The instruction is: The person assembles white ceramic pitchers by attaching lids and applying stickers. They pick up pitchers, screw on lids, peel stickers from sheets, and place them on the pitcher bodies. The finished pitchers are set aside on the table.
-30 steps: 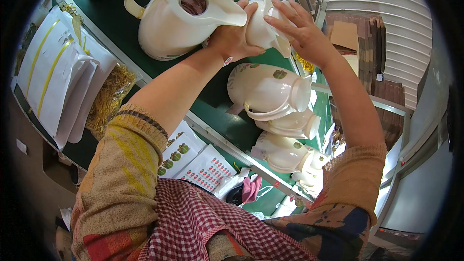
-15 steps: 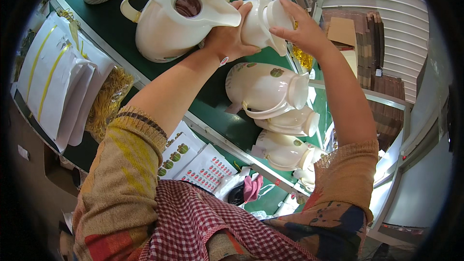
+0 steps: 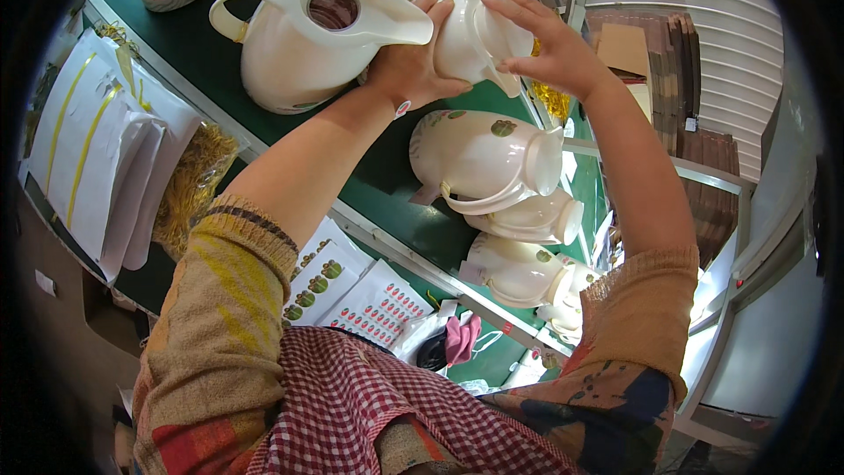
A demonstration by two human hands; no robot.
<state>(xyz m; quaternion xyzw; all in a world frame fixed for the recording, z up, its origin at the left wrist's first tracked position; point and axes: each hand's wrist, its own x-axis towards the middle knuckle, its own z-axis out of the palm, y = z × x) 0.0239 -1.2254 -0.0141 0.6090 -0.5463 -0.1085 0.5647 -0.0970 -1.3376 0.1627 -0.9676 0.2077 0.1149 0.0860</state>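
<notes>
Both arms reach far out over the green worktop (image 3: 220,114). The left hand (image 3: 413,66) and the right hand (image 3: 545,44) are wrapped around one small cream jug (image 3: 470,35), one on each side. The left hand has its fingers curled around the jug's side. The right hand has its fingers spread over the other side. The small cream jug is up off the worktop, between the two hands, with its handle at the top.

Just left of it stands one big cream jug (image 3: 299,44) with a round hole on top, touching the left hand. Nearer the person lie three more cream jugs (image 3: 492,163) on their sides, close together in a row. That makes five cream jugs.

On the left edge sits a pile of white bags (image 3: 97,149) with yellow stripes. Two sticker sheets (image 3: 352,290) lie under the left arm. A pink mask (image 3: 459,339) lies beside them.
</notes>
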